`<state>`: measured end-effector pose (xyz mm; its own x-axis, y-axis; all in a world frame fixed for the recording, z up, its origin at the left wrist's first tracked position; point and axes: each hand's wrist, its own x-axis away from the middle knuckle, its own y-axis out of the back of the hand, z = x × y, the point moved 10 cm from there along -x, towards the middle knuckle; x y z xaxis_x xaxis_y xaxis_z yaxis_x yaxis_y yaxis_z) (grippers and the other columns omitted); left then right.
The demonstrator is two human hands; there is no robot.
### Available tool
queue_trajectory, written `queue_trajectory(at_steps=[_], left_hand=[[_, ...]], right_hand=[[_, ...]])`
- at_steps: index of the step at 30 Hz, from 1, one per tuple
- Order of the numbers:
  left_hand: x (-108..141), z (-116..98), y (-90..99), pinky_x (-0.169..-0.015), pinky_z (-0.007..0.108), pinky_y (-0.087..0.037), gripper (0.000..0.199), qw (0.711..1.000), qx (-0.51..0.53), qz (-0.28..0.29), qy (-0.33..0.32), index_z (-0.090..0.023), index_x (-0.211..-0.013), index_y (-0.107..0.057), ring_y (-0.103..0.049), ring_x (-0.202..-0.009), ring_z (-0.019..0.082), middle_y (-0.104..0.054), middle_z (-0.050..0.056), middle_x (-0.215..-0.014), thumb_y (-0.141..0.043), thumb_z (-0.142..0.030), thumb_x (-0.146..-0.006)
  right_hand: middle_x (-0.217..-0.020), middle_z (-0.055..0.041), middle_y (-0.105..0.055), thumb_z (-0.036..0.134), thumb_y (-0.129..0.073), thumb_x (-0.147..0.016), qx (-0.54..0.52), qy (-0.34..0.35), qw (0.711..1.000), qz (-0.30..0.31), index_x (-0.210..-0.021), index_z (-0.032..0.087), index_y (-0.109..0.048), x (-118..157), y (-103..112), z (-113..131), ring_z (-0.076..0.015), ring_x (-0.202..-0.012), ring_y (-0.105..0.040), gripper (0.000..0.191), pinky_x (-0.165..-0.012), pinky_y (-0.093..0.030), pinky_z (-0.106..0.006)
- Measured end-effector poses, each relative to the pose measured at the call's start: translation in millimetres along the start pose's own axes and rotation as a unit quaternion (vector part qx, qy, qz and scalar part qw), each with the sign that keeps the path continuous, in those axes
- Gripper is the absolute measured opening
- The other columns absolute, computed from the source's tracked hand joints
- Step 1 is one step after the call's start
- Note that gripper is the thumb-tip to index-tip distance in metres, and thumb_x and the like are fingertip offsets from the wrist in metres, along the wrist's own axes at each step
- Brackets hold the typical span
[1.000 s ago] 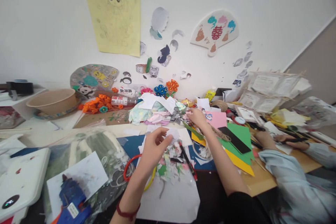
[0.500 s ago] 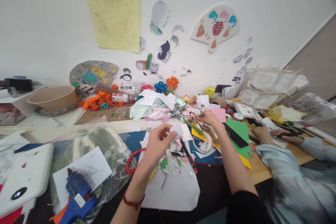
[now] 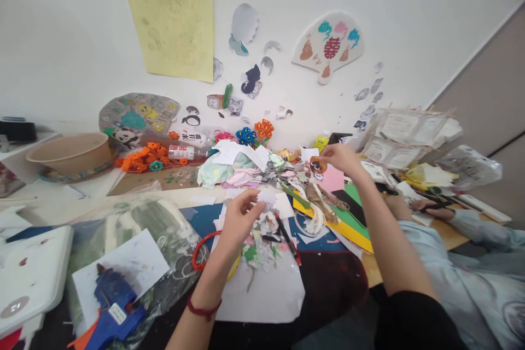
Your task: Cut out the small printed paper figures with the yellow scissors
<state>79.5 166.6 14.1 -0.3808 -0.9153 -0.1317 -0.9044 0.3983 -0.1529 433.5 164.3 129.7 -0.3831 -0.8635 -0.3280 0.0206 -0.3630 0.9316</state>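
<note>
My left hand (image 3: pixel 243 219) pinches a small white paper piece (image 3: pixel 268 199) between thumb and fingers, above a heap of colored paper scraps (image 3: pixel 262 235) on a white sheet (image 3: pixel 262 295). Farther back and to the right, my right hand (image 3: pixel 343 158) is closed on a brown cartoon cutout (image 3: pixel 316 166), held up over the pink paper (image 3: pixel 333 179). A black-and-red pen (image 3: pixel 288 240) lies beside the scraps. Twine (image 3: pixel 320 201) and green and yellow sheets lie below my right forearm.
A blue glue gun (image 3: pixel 115 306) rests on white paper at the left, near a white device (image 3: pixel 33 279). Fabric scraps (image 3: pixel 223 167) and orange pipe-cleaner flowers (image 3: pixel 145 159) line the wall side. At the right, another person's hand (image 3: pixel 432 209) holds something dark.
My right hand has lifted from the cluttered pile, up and to the right, and the brown cutout now shows in it. My left hand keeps its pinch on the white paper piece.
</note>
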Motion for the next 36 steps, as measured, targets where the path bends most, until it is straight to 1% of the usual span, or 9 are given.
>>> queue_trajectory(at_steps=[3, 7, 12, 17, 21, 28, 30, 32, 36], left_hand=[[0, 1, 1.0, -0.050, 0.023, -0.040, 0.034, 1.000, 0.000, -0.005, 0.000, -0.016, -0.094, -0.073, -0.052, -0.056, 0.010, -0.064, 0.002, -0.078, -0.075, -0.039, -0.070], [3, -3, -0.6, -0.051, 0.022, -0.040, 0.032, 1.000, 0.002, 0.002, 0.004, -0.017, -0.096, -0.074, -0.053, -0.058, 0.010, -0.065, 0.002, -0.079, -0.075, -0.036, -0.071], [8, -11, -5.7, -0.053, 0.022, -0.040, 0.027, 1.000, 0.007, 0.022, 0.003, -0.017, -0.095, -0.074, -0.052, -0.058, 0.010, -0.067, 0.002, -0.079, -0.072, -0.034, -0.073], [4, -6, -6.4, -0.050, 0.021, -0.038, 0.031, 1.000, 0.003, 0.021, 0.000, -0.016, -0.094, -0.075, -0.053, -0.057, 0.011, -0.068, 0.003, -0.078, -0.074, -0.035, -0.069], [1, -1, -4.6, -0.051, 0.021, -0.040, 0.032, 1.000, 0.004, 0.013, -0.005, -0.016, -0.095, -0.075, -0.054, -0.058, 0.011, -0.069, 0.003, -0.078, -0.075, -0.035, -0.069], [7, -19, -1.2, -0.057, 0.023, -0.044, 0.030, 0.999, 0.020, 0.020, -0.015, -0.015, -0.093, -0.074, -0.058, -0.066, 0.013, -0.069, 0.004, -0.083, -0.077, -0.032, -0.068], [10, -27, 1.6, -0.056, 0.023, -0.042, 0.029, 0.999, 0.030, 0.018, -0.015, -0.015, -0.093, -0.073, -0.056, -0.064, 0.013, -0.068, 0.003, -0.079, -0.077, -0.032, -0.069], [12, -34, 4.3, -0.056, 0.023, -0.041, 0.029, 0.999, 0.043, 0.013, -0.015, -0.016, -0.094, -0.073, -0.056, -0.064, 0.013, -0.068, 0.003, -0.079, -0.076, -0.033, -0.070], [16, -46, 8.2, -0.058, 0.023, -0.043, 0.035, 0.997, 0.070, 0.002, -0.022, -0.016, -0.098, -0.071, -0.058, -0.071, 0.015, -0.067, 0.003, -0.082, -0.077, -0.034, -0.070]], right_hand=[[-0.088, -0.0063, -0.074, 0.043, -0.075, -0.083, 0.070, 0.010, 0.997, -0.004, -0.087, 0.019, -0.075, -10, 38, 12, -0.0234, -0.087, -0.069, 0.024, -0.080, -0.053, -0.036], [-0.088, -0.0084, -0.076, 0.036, -0.071, -0.083, 0.140, 0.033, 0.989, -0.033, -0.088, 0.021, -0.078, -25, 83, 30, -0.0251, -0.089, -0.068, 0.018, -0.077, -0.048, -0.034], [-0.091, -0.0099, -0.076, 0.026, -0.074, -0.078, 0.180, 0.069, 0.981, -0.024, -0.083, 0.021, -0.079, -32, 84, 47, -0.0250, -0.090, -0.067, 0.008, -0.079, -0.046, -0.035], [-0.089, -0.0091, -0.076, 0.025, -0.074, -0.078, 0.160, 0.080, 0.983, -0.030, -0.080, 0.021, -0.079, -31, 82, 52, -0.0246, -0.087, -0.067, 0.007, -0.078, -0.046, -0.036], [-0.085, -0.0045, -0.077, 0.028, -0.074, -0.080, 0.095, 0.112, 0.988, -0.051, -0.082, 0.021, -0.079, -27, 105, 59, -0.0205, -0.080, -0.067, 0.009, -0.075, -0.046, -0.032], [-0.064, -0.0006, -0.071, 0.034, -0.072, -0.082, -0.063, 0.175, 0.974, -0.131, -0.083, 0.018, -0.076, 4, 179, 92, -0.0156, -0.061, -0.065, 0.017, -0.067, -0.047, -0.030], [-0.062, -0.0009, -0.068, 0.033, -0.077, -0.078, -0.203, 0.213, 0.944, -0.151, -0.079, 0.016, -0.074, 16, 199, 103, -0.0164, -0.060, -0.065, 0.017, -0.064, -0.049, -0.031], [-0.066, -0.0015, -0.070, 0.036, -0.079, -0.076, -0.280, 0.242, 0.917, -0.147, -0.078, 0.018, -0.073, 25, 209, 111, -0.0169, -0.063, -0.067, 0.020, -0.067, -0.052, -0.032], [-0.074, -0.0025, -0.069, 0.046, -0.087, -0.067, -0.384, 0.289, 0.866, -0.137, -0.073, 0.021, -0.073, 34, 208, 123, -0.0180, -0.074, -0.066, 0.029, -0.075, -0.054, -0.035]])
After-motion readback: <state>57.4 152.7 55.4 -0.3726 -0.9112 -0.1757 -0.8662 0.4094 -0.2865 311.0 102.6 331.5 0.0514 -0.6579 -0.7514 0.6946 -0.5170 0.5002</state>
